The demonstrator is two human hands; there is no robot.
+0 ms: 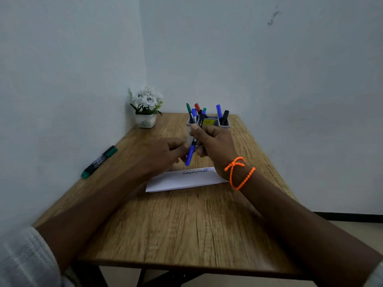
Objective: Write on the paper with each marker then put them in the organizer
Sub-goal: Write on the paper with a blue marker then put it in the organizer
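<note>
Upright, slightly tilted, the blue marker [191, 149] pointed its capped end down toward the white paper [182, 180]; the right hand [215, 146] gripped its barrel, and the left hand [165, 152] pinched its lower end.

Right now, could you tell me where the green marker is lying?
In the head view, the green marker lies on the table's left edge by the wall, left of the paper, apart from both hands.

Your right hand [213, 141] covers the front of the organizer [224, 125], so its lower wall can't be seen. The blue marker [191, 151] disappears partly behind your fingers [202, 151]. The scribbles on the paper [182, 181] are too small to read, as is the organizer's yellow label [208, 122]. Your left hand [165, 154] is blurred; its grip is unclear.
</note>
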